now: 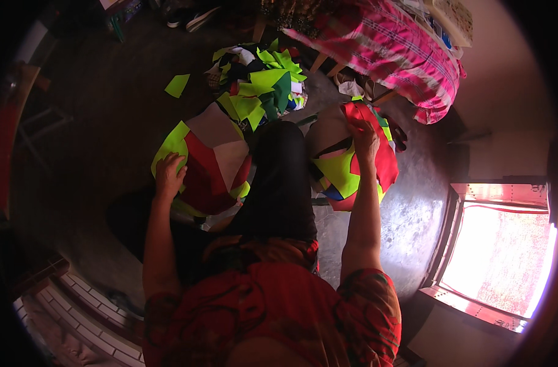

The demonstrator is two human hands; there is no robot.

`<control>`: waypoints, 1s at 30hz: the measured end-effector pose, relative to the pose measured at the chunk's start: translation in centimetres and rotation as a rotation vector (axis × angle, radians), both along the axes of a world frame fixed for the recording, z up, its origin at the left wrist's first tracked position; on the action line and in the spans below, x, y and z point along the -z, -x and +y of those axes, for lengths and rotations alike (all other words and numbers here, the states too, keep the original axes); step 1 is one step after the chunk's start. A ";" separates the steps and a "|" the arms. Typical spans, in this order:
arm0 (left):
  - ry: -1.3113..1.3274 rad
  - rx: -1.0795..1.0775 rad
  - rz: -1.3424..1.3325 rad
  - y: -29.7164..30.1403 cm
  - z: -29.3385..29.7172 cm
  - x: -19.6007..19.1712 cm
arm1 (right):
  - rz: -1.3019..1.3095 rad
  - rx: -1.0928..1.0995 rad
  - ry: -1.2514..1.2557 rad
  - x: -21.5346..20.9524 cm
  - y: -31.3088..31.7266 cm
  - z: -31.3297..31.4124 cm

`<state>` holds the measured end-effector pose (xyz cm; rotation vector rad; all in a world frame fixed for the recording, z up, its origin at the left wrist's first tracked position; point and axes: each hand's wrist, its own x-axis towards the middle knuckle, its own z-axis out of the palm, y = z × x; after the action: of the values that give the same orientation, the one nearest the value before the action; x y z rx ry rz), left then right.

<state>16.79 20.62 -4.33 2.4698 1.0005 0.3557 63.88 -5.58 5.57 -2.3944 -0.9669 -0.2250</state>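
The person sits with a raised, black-trousered knee (284,177) between two mounds of cloth. Left of the knee, the left hand (170,174) lies against a lime-green fabric piece (171,144) on a red, grey and lime-green cloth mound (207,171); I can't tell whether it pinches anything. Right of the knee, the right hand (366,140) touches a long red fabric piece (386,158) on a multicoloured cloth mound (340,174), its fingertips too dim to judge. Beyond the knee sits a heap of lime and dark-green scraps (268,79).
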 end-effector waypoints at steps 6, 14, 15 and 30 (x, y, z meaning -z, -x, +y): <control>0.019 -0.016 0.017 0.6 0.0 0.4 | 0.018 0.029 -0.042 0.4 -0.2 0.0; 0.003 -0.002 0.008 0.7 0.0 0.6 | 0.390 0.124 -0.893 1.6 -5.0 -3.7; 0.009 -0.004 0.006 0.6 0.0 0.5 | 0.498 0.117 -1.118 1.3 -5.6 -4.3; 1.154 -0.324 -0.701 -0.9 -1.5 -5.9 | -0.407 0.177 -0.829 -16.0 9.2 4.5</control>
<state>17.67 19.17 1.54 1.0337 0.8936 0.5013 54.73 -1.09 21.55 -1.6745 -0.6338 -0.9965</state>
